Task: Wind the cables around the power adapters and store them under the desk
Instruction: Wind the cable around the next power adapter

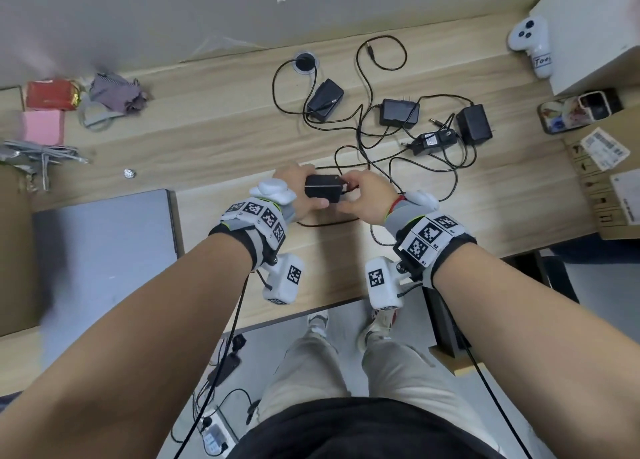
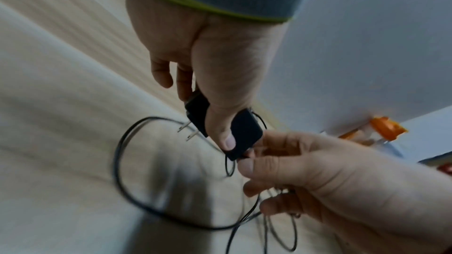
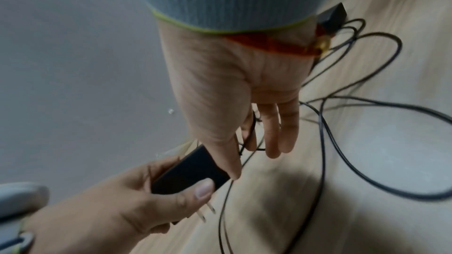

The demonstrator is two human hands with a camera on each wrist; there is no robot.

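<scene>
Left hand [image 1: 300, 190] grips adapter [image 1: 322, 187]; right hand [image 1: 367, 195] pinches cable [image 2: 171, 217].

Black adapter [image 1: 323, 187], wood-grain desk [image 1: 207, 119]

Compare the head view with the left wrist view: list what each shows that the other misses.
Head only: four more adapters lying among tangled cables further back on the desk, a closed laptop and a white controller.

Left wrist only: the held adapter's two metal prongs, bare and pointing down at the desk.

Both: the left hand gripping the black adapter, the right hand pinching its cable at the adapter's end.
</scene>
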